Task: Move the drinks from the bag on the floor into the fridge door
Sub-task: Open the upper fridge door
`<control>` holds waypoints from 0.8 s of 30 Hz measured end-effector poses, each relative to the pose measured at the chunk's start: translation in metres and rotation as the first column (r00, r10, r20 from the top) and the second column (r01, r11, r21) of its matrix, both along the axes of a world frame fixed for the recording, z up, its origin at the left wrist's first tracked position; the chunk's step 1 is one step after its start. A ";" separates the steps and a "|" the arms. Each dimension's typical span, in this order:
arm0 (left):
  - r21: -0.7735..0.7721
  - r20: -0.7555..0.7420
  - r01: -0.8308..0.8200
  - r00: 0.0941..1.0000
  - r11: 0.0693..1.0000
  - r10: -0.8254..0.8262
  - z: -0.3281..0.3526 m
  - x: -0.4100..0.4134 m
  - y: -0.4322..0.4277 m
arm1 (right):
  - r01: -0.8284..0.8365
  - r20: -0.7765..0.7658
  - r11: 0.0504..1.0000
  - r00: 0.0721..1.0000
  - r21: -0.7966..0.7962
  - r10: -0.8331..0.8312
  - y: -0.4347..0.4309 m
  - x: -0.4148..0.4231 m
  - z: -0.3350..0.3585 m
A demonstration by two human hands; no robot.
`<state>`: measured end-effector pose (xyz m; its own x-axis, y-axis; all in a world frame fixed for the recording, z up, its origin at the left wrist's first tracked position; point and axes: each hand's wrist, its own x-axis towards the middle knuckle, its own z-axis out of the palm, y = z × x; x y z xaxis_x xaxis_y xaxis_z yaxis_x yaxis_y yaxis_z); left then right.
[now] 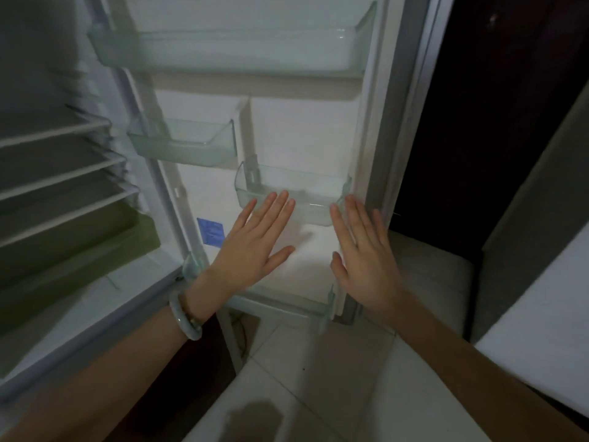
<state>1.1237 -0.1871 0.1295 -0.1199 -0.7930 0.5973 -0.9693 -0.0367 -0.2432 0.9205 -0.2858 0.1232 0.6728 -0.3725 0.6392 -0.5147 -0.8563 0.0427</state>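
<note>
The fridge door (pixel 287 129) stands open in front of me, its white inner face lit. It carries clear plastic bins: a wide top bin (pixel 242 52), a small left bin (pixel 185 145), a right bin (pixel 287 193) and a bottom bin (pixel 287 307). All look empty. My left hand (pixel 255 247) is held flat with fingers straight, just below the right bin. My right hand (pixel 363 256) is flat too, near the door's right edge. Neither holds anything. No bag or drinks are in view.
The fridge body (pixel 57 173) at left shows white wire shelves and a greenish drawer (pixel 73 247). A pale tiled floor (pixel 318 378) lies below. A light cushioned seat (pixel 427 282) and a white surface (pixel 541 314) stand at right, beside a dark doorway.
</note>
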 end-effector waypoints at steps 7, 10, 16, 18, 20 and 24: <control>-0.055 -0.005 -0.030 1.000 0.998 0.030 0.004 0.008 -0.047 | -0.027 -0.059 1.000 0.998 -0.009 0.027 -0.042 0.024 0.010; -0.059 -0.046 -0.068 0.997 0.996 0.066 0.009 0.011 -0.069 | -0.010 -0.081 1.000 0.997 0.004 0.011 -0.069 0.032 0.015; -0.014 0.046 -0.059 0.997 0.998 0.060 0.009 0.022 -0.108 | 0.010 -0.119 1.000 0.993 -0.010 -0.011 -0.118 0.040 0.021; -0.001 0.062 -0.085 0.994 0.996 0.084 0.008 0.024 -0.121 | 0.012 -0.140 1.000 0.990 -0.002 -0.013 -0.135 0.042 0.023; 0.002 0.058 -0.112 0.992 0.994 0.112 0.006 0.026 -0.133 | 0.012 -0.151 0.999 0.988 0.029 -0.008 -0.150 0.047 0.025; -0.005 0.066 -0.159 0.985 0.987 0.159 0.001 0.030 -0.156 | 0.008 -0.157 0.997 0.988 0.083 0.006 -0.181 0.056 0.025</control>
<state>1.1540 -0.3431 0.1308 -0.0315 -0.8052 0.5921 -0.9330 -0.1888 -0.3064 0.9767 -0.4671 0.1487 0.7620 -0.4207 0.4922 -0.5081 -0.8597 0.0518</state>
